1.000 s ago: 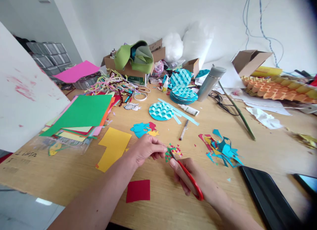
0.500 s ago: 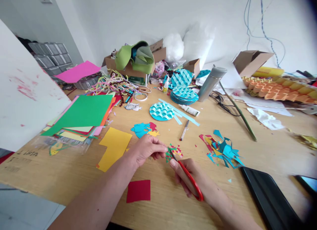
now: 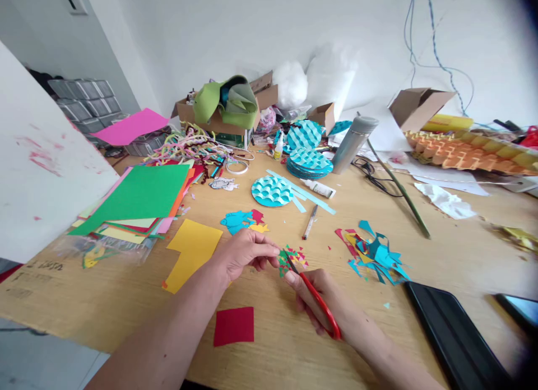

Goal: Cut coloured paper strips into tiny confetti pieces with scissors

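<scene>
- Clamping the scissors (image 3: 314, 290), the right hand (image 3: 329, 291) has their blades toward eleven o'clock.
- Left hand (image 3: 249, 252) at its ten o'clock, fingertips together; anything pinched is too small to tell.
- Paper bits (image 3: 297, 256) at the left hand's three o'clock.

Holding the bare left forearm (image 3: 172, 328) diagonally behind the left grip (image 3: 247, 252); pinching there with fingertips drawn together, curling other fingers underneath. Slanting the bare right forearm (image 3: 378, 339) inward behind the right grip (image 3: 331, 295); bending fingers in, pointing the right thumb (image 3: 291, 277) toward the left grip. Holding the right grip nearer the body, apart from the left.
</scene>
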`<action>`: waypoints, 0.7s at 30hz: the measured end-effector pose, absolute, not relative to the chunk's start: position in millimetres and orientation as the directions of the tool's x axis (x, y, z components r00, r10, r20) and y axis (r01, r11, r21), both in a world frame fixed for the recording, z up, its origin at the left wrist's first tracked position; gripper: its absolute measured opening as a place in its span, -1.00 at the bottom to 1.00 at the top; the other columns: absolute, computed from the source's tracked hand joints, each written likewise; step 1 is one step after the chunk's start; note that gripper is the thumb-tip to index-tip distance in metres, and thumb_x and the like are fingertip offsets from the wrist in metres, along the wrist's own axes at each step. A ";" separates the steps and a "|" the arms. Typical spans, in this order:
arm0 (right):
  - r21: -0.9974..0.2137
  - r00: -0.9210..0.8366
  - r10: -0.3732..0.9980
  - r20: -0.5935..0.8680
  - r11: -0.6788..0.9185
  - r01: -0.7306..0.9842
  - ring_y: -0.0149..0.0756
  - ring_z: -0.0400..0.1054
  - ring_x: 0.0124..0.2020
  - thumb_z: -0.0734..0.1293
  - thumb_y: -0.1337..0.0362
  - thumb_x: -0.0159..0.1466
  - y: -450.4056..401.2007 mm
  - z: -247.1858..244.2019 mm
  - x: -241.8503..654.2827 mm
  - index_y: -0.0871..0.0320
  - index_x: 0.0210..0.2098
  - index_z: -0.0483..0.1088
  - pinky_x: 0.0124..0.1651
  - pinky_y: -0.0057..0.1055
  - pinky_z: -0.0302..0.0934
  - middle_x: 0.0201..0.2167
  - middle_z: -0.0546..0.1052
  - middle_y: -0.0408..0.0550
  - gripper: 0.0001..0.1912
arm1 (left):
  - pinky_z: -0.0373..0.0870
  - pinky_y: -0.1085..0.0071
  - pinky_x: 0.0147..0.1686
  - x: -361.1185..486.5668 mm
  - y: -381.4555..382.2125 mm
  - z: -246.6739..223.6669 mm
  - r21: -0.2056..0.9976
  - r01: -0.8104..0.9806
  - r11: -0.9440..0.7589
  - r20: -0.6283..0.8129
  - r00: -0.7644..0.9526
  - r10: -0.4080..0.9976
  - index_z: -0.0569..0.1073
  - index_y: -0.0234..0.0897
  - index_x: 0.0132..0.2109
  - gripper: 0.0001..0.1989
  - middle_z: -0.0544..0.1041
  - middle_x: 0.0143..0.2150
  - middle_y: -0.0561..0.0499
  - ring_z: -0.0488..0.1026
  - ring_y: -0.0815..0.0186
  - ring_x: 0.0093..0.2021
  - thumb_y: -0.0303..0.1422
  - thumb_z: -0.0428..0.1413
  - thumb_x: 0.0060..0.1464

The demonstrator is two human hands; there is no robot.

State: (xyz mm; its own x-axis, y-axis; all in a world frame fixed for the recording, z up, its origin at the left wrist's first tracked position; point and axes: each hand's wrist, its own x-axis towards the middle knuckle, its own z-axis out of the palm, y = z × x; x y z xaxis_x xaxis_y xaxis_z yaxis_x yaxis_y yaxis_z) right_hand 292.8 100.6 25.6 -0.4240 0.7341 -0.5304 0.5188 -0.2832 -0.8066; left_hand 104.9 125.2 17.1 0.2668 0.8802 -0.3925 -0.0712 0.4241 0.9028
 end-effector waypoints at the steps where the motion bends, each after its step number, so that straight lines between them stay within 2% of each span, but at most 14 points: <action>1: -0.806 -0.418 0.737 -0.531 -0.287 0.517 -0.54 0.09 -0.86 0.15 -0.26 0.19 100.7 25.0 292.6 0.16 -0.68 0.20 -0.80 -0.64 -0.08 -0.87 0.21 -0.22 -0.38 | 0.17 0.54 -0.61 103.9 125.7 16.5 0.903 -0.072 0.423 -0.392 0.265 0.881 0.51 -0.37 -0.42 -0.82 0.53 -0.54 -0.01 0.28 0.50 -0.64 -0.33 0.24 -0.19; 11: -0.804 -0.415 0.726 -0.548 -0.321 0.501 -0.52 0.10 -0.86 0.14 -0.32 0.13 101.5 22.2 294.7 0.15 -0.68 0.21 -0.81 -0.61 -0.09 -0.88 0.22 -0.21 -0.34 | 0.23 0.53 -0.61 97.1 127.0 13.8 0.906 -0.082 0.414 -0.368 0.327 0.870 0.53 -0.39 -0.33 -0.78 0.57 -0.52 -0.06 0.34 0.47 -0.65 -0.35 0.27 -0.17; 17: -0.862 -0.489 0.751 -0.443 -0.206 0.464 -0.47 0.16 -0.79 0.01 -0.30 0.22 100.3 23.0 295.6 0.17 -0.63 0.29 -0.67 -0.53 0.07 -0.83 0.33 -0.14 -0.30 | 0.27 0.52 -0.55 100.2 126.9 17.4 0.884 -0.125 0.451 -0.393 0.323 0.861 0.51 -0.38 -0.28 -0.71 0.61 -0.38 -0.13 0.48 0.38 -0.53 -0.29 0.29 -0.17; 21: -0.873 -0.489 0.765 -0.420 -0.193 0.448 -0.44 0.20 -0.73 -0.03 -0.28 0.24 99.3 24.2 295.3 0.16 -0.57 0.33 -0.59 -0.49 0.12 -0.79 0.36 -0.13 -0.30 | 0.32 0.50 -0.50 104.8 125.6 17.8 0.859 -0.199 0.471 -0.410 0.284 0.867 0.48 -0.36 -0.29 -0.70 0.62 -0.32 -0.14 0.52 0.35 -0.47 -0.28 0.30 -0.18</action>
State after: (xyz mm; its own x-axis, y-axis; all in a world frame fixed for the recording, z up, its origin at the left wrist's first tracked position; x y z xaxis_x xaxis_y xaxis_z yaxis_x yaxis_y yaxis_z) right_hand 295.3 99.3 24.2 -0.4888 0.7648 -0.4197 0.4476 -0.1931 -0.8732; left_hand 104.8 125.6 17.8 0.2839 0.8669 -0.4097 -0.1989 0.4712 0.8593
